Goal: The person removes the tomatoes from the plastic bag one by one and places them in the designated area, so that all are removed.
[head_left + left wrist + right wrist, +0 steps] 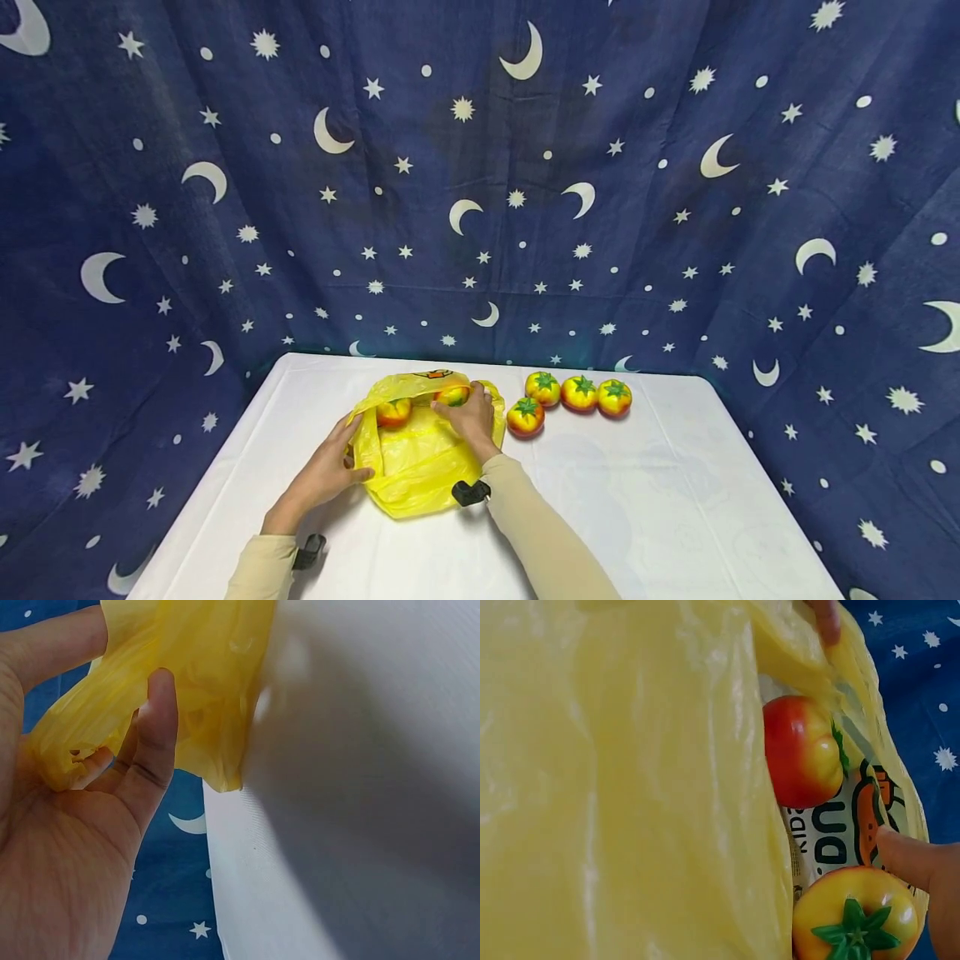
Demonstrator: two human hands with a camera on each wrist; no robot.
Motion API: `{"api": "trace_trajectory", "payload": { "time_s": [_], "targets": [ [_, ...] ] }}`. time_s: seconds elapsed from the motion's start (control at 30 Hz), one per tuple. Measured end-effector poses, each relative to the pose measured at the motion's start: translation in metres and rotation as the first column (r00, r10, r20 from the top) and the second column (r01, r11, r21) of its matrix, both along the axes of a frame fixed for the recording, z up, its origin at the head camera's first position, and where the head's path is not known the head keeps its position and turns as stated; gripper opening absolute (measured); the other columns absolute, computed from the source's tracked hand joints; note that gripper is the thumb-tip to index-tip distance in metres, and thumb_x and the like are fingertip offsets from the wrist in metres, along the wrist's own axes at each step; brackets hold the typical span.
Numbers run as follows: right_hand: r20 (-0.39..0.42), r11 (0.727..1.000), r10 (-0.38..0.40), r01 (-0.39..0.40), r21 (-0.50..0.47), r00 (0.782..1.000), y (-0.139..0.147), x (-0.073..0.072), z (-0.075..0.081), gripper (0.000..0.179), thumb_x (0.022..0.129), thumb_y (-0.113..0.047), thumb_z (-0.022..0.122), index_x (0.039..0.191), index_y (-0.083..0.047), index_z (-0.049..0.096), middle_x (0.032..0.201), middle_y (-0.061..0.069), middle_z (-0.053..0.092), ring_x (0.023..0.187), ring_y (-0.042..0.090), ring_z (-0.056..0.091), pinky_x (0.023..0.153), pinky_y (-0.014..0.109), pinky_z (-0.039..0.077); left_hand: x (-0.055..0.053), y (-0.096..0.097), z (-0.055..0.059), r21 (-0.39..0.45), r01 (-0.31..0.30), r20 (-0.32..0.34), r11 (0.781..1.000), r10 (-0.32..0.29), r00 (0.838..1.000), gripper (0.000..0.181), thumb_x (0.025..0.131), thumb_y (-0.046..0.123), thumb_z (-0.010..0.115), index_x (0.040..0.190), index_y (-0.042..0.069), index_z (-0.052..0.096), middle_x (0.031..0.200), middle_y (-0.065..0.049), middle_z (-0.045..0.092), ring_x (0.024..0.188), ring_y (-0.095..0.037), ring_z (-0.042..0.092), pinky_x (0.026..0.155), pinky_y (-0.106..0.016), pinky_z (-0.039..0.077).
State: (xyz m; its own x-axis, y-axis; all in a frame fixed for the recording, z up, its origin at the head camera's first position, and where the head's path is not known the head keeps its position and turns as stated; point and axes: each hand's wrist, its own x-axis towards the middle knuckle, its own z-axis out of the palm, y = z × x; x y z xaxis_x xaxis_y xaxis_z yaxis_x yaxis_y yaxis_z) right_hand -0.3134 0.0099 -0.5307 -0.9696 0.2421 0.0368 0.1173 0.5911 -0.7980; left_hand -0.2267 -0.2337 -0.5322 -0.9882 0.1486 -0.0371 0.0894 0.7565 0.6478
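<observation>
A crinkled yellow plastic bag [420,479] lies on its side, its mouth spread wide. My left hand [324,473] grips its left edge; in the left wrist view the thin plastic [199,697] runs between the curled fingers. Inside the bag, a red and yellow tomato [799,754] lies toward the left. My right hand [472,421] reaches into the mouth at the right and holds another tomato [855,915] with a green star-shaped top. Its thumb [911,859] shows beside this tomato, over the bag's print; the other fingers are hidden in the right wrist view.
Right of the bag, several similar tomatoes [580,393] sit close together on the white tablecloth [645,500]. One tomato [526,417] is nearest the bag's right edge. A dark blue curtain [420,167] with moons and stars stands behind the table.
</observation>
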Motion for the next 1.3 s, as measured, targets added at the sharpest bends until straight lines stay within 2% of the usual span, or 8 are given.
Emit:
{"api": "trace_trajectory", "payload": {
  "time_s": [0.27,0.53,0.77,1.0,1.1,1.2,1.3],
  "targets": [
    [0.035,0.999,-0.033,0.034,-0.03,0.999,-0.0037,-0.0032,-0.0001,0.072,0.075,-0.036,0.084,0.132,-0.006,0.052,0.12,0.019,0.062,0.112,0.037,0.058,0.099,0.047,0.046,0.0004,-0.0006,-0.0015,-0.001,-0.007,-0.007,1.0,0.007,1.0,0.102,0.078,0.026,0.083,0.157,0.008,0.021,0.163,-0.017,0.017,0.1,-0.022,0.056,0.087,-0.04,0.051],
    [0.051,0.997,-0.001,0.005,-0.078,0.999,-0.0014,-0.0067,-0.0012,0.065,0.079,-0.033,0.081,0.132,-0.007,0.051,0.126,0.017,0.063,0.114,0.033,0.06,0.101,0.045,0.047,0.0007,-0.0008,-0.0006,0.003,-0.003,-0.026,1.0,0.003,1.0,0.101,0.079,0.026,0.082,0.157,0.007,0.02,0.163,-0.018,0.016,0.119,-0.032,0.054,0.099,-0.05,0.048],
    [0.06,0.996,-0.033,0.038,-0.086,0.998,-0.0047,-0.007,-0.0004,0.081,0.075,-0.039,0.084,0.14,-0.007,0.046,0.129,0.019,0.062,0.117,0.036,0.059,0.103,0.048,0.046,0.0005,-0.0001,0.0007,0.014,0.0,-0.031,1.0,0.001,1.0,0.101,0.078,0.024,0.083,0.157,0.006,0.021,0.162,-0.018,0.017,0.11,-0.028,0.055,0.093,-0.046,0.05],
    [0.037,0.996,-0.05,0.053,-0.075,0.998,-0.0053,-0.007,-0.0028,0.077,0.074,-0.035,0.084,0.138,-0.009,0.049,0.122,0.016,0.066,0.111,0.033,0.061,0.098,0.046,0.048,0.0013,-0.0005,-0.0019,0.0,0.004,-0.031,1.0,-0.004,1.0,0.101,0.078,0.025,0.082,0.157,0.006,0.021,0.162,-0.018,0.018,0.108,-0.026,0.056,0.094,-0.046,0.05],
    [0.031,0.996,-0.041,0.044,-0.076,0.999,-0.0044,-0.0065,-0.0032,0.075,0.075,-0.035,0.083,0.137,-0.01,0.049,0.121,0.014,0.066,0.109,0.031,0.062,0.098,0.045,0.048,0.0013,-0.0009,-0.0023,0.008,0.008,-0.038,1.0,-0.007,0.999,0.101,0.079,0.025,0.082,0.157,0.006,0.021,0.162,-0.018,0.018,0.113,-0.03,0.055,0.097,-0.049,0.048],
    [0.026,0.996,-0.033,0.035,-0.083,0.999,-0.0033,-0.0046,-0.0031,0.071,0.075,-0.035,0.082,0.134,-0.012,0.05,0.12,0.012,0.066,0.108,0.03,0.061,0.097,0.044,0.048,0.0008,-0.0018,-0.0028,0.014,0.011,-0.049,1.0,-0.01,0.999,0.1,0.079,0.025,0.082,0.157,0.006,0.02,0.162,-0.018,0.017,0.127,-0.037,0.049,0.105,-0.055,0.043],
    [0.031,0.996,-0.012,0.015,-0.088,0.999,-0.002,-0.0003,-0.0038,0.066,0.075,-0.034,0.082,0.13,-0.013,0.052,0.119,0.011,0.066,0.107,0.03,0.062,0.095,0.045,0.048,0.0023,-0.0032,-0.0042,0.015,0.015,-0.053,1.0,-0.014,0.999,0.101,0.079,0.025,0.081,0.157,0.006,0.019,0.162,-0.02,0.016,0.128,-0.04,0.047,0.105,-0.056,0.041]
  ]
}}
